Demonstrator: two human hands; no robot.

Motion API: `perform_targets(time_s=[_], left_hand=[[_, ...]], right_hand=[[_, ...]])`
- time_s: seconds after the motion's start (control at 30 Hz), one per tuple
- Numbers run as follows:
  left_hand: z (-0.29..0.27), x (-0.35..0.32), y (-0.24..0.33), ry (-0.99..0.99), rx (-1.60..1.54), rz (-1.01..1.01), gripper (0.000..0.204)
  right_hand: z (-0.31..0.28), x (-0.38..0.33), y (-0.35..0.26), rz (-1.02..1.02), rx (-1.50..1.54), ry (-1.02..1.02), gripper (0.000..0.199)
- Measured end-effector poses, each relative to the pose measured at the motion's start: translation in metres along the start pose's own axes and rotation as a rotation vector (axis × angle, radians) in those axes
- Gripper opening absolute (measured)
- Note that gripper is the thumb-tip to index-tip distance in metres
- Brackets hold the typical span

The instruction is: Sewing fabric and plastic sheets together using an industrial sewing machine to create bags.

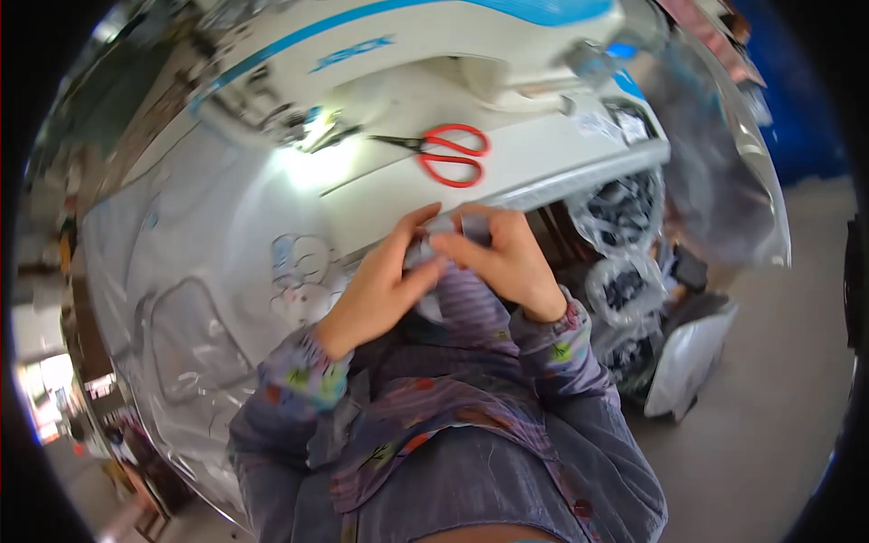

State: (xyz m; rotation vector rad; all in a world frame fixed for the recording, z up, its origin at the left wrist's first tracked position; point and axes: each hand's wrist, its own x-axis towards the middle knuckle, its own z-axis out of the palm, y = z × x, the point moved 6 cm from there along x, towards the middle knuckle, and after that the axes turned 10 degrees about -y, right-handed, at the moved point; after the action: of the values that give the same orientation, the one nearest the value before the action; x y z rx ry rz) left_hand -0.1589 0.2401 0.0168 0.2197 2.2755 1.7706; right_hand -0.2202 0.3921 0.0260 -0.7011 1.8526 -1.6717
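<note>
Both hands meet in front of my body, just off the near edge of the sewing machine table. Between their fingers is a small piece of grey fabric [475,232], partly hidden and blurred. My left hand [376,285] pinches it from the left, thumb and fingers close together. From the other side my right hand [513,260] grips the cloth, its thumb laid across toward the left fingers. Below the fingers hangs striped purple-grey cloth [471,312]; whether it is one with the held piece I cannot tell. Red-handled scissors [450,156] lie on the table beyond my hands.
A white and blue sewing machine [407,54] spans the far side, its lamp lighting the needle area. Clear plastic sheeting [208,262] covers the table's left part. At right, plastic-lined containers [620,213] hold dark pieces, beside a tilted pale bin [692,353] near the floor.
</note>
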Motion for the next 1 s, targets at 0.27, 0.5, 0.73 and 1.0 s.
perform_targets(time_s=[0.27, 0.5, 0.73, 1.0], left_hand=[[-0.052, -0.002, -0.064, 0.096, -1.101, -0.120, 0.034], [-0.048, 0.015, -0.076, 0.183, -1.325, -0.050, 0.035], [0.012, 0.025, -0.050, 0.164, -0.908, -0.091, 0.031], [0.008, 0.024, -0.053, 0.007, -1.131, -0.208, 0.040]], right_hand=[[-0.051, 0.095, 0.041, 0.060, -1.118, 0.364, 0.032], [-0.045, 0.052, 0.003, 0.166, -0.615, 0.376, 0.027], [0.026, -0.014, 0.033, -0.141, -0.470, 0.218, 0.022], [-0.156, -0.246, 0.144, 0.166, -0.763, 1.248, 0.027]])
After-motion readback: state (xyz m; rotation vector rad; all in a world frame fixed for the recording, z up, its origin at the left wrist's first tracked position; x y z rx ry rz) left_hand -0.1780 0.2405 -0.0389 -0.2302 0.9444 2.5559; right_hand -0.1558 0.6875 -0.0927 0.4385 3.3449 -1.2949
